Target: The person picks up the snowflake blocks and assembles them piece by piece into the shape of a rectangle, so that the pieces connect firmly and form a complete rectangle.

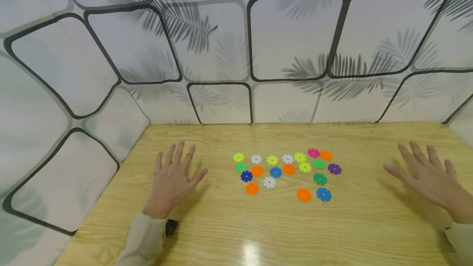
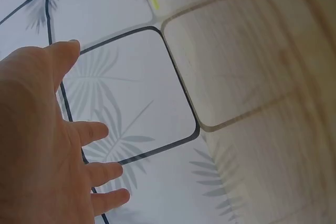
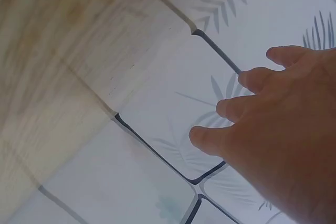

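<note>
Several flat, notched plastic discs lie spread on the wooden table, between my two hands. Among them are an orange disc (image 1: 304, 195), a blue disc (image 1: 324, 194), a purple disc (image 1: 334, 169), a pink disc (image 1: 313, 153), a white disc (image 1: 269, 182) and a dark blue disc (image 1: 246, 176). Left of the discs, my left hand (image 1: 173, 182) has its fingers spread and holds nothing. My right hand (image 1: 428, 175), well to the right of them, is likewise spread with nothing in it. Both wrist views show the hands (image 2: 47, 135) (image 3: 283, 124) apart from any disc.
The wooden table (image 1: 221, 225) runs back to a wall (image 1: 288, 40) with a printed pattern of rounded frames and palm leaves. Another wall (image 1: 37, 93) rises along the left edge. A small black object (image 1: 171, 227) sits at the left sleeve's cuff.
</note>
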`<action>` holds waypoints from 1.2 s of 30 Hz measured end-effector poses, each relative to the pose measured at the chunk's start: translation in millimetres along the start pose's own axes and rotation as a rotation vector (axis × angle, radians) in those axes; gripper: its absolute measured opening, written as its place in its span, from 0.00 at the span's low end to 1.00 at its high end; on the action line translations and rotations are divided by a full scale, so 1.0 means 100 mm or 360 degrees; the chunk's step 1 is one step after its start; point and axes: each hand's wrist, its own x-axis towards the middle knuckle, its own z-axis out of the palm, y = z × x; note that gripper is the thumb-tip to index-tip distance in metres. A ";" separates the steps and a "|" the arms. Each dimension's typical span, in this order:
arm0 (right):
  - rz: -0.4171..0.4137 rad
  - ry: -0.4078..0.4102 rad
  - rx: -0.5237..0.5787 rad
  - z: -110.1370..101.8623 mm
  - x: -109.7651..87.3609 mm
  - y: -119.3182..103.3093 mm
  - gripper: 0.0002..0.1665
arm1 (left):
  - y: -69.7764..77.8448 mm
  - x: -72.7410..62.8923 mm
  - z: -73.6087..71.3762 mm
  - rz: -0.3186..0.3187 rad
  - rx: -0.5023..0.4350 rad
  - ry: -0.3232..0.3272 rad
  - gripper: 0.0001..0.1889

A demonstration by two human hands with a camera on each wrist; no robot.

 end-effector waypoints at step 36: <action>-0.0267 0.0443 0.0186 0.05 0.24 -0.11 0.17 | 0.33 0.31 0.14 0.0446 0.0231 0.0070 0.10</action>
